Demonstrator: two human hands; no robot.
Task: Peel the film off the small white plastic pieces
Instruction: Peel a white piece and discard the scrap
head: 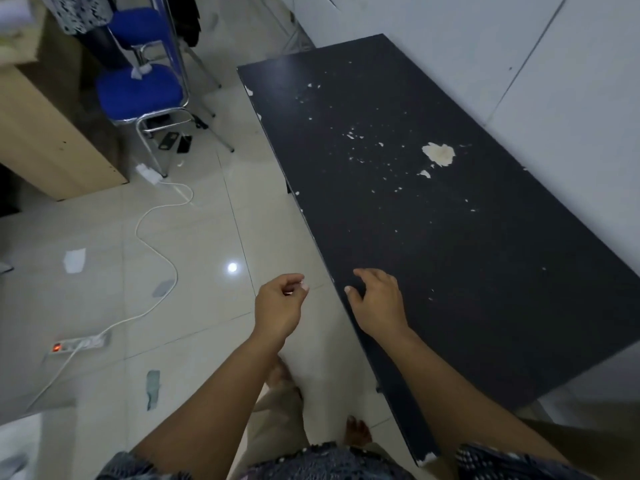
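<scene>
A long black table with chipped, white-flecked paint (450,220) stands against a pale grey wall (519,46) beyond the fingers, while left of them glossy cream floor tiles (194,237) carry a blue-cushioned metal chair (138,88), a beige wooden cabinet (41,133) and a white power strip with a lit red switch (78,342).

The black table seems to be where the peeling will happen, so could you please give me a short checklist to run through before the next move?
1. Bare work surface within reach: ok. The black table is dark with chipped pale spots, and nothing stands near its front edge.
2. White piece in hand: cannot tell. The left hand is curled over the floor, with something small and pale at its fingertips, too small to identify.
3. Right hand free: ok. Its relaxed fingers are over the table edge and hold nothing.
4. More white pieces laid out: not ok. None are visible on the table.
5. Footing: not ok. A white cable and a power strip lie on the floor to the left.
</scene>
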